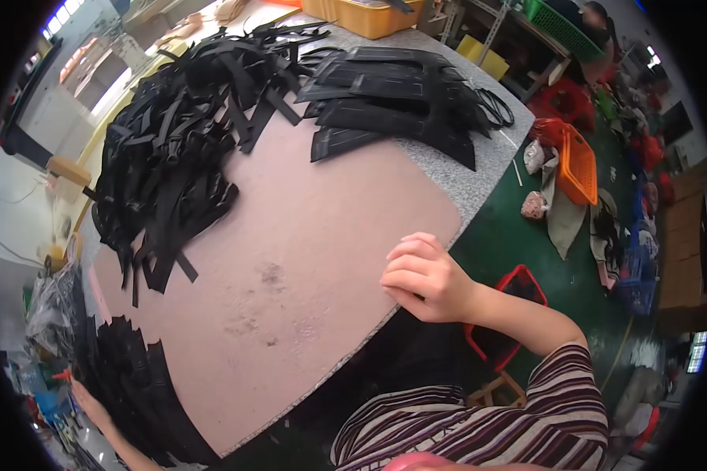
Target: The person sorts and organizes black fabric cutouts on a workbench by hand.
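Note:
My right hand [424,276] rests at the right edge of the pinkish board [330,212], its fingers curled together; whether anything is inside them is hidden. My left hand [90,402] is at the far lower left, beside a stack of black strips [137,377] and next to a small red item [61,376]; its fingers are small and partly hidden. A large tangled heap of black straps [173,133] covers the board's upper left. Flat black fabric pieces [393,98] lie overlapped at the back, with black cord loops [495,108] at their right end.
Beyond the board is a speckled tabletop [495,165] with a yellow bin [373,20] at the back. On the green floor to the right are an orange basket [578,166], a red-rimmed stool [491,345] and bags. Clear plastic [51,314] hangs at left.

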